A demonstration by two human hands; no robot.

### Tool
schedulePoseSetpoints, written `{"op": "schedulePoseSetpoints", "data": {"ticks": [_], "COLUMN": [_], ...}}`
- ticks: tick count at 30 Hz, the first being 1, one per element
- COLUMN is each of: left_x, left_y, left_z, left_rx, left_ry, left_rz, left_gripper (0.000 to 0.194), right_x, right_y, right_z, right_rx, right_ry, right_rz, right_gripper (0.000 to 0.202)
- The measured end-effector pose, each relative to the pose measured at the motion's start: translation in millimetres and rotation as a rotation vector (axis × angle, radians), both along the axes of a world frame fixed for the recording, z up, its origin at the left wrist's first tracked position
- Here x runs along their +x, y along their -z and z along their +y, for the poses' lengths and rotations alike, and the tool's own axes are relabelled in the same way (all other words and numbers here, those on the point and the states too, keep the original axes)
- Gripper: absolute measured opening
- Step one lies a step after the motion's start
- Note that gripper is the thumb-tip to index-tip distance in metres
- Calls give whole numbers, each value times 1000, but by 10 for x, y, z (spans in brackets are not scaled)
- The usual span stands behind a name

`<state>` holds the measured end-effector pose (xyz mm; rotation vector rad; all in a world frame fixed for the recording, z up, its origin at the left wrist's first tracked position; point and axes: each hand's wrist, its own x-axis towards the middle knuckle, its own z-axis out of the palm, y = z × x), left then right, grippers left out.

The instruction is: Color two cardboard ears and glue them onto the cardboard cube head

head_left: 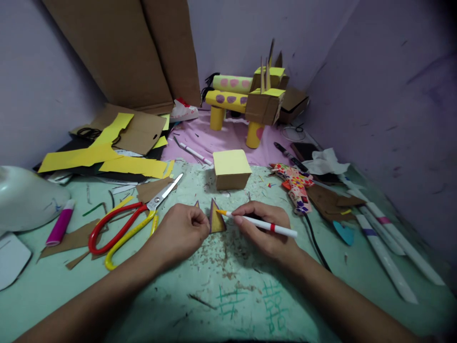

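Observation:
My right hand grips a white marker with a red band. Its orange-yellow tip rests on a small cardboard triangle with dark edges and a yellowish face. My left hand is closed in a pinch at the triangle's left edge, steadying it on the table. Behind those fingers pokes the tip of a second triangle, mostly hidden. Just beyond stands a small cardboard box with a pale yellow top. Left of my left hand lie open scissors with red and yellow handles.
Cardboard animals with yellow tube bodies stand at the back. A flower-patterned glue gun with a black cord lies right, near white plastic strips. Yellow paper, a purple-capped tube and cardboard scraps lie left.

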<state>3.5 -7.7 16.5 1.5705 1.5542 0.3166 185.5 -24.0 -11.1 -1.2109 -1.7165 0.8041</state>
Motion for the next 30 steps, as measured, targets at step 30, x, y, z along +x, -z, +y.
{"op": "schedulePoseSetpoints", "data": {"ticks": [30], "left_x": [-144], "left_y": [-111], "left_z": [-91], "left_rx": [278], "left_ry": [207], "left_rz": [695], "left_gripper": [24], "right_x": [15], "right_y": [16], "right_z": [-8], "right_rx": [122], "right_ry": [74], "right_rz": [44], "right_gripper": [10]}}
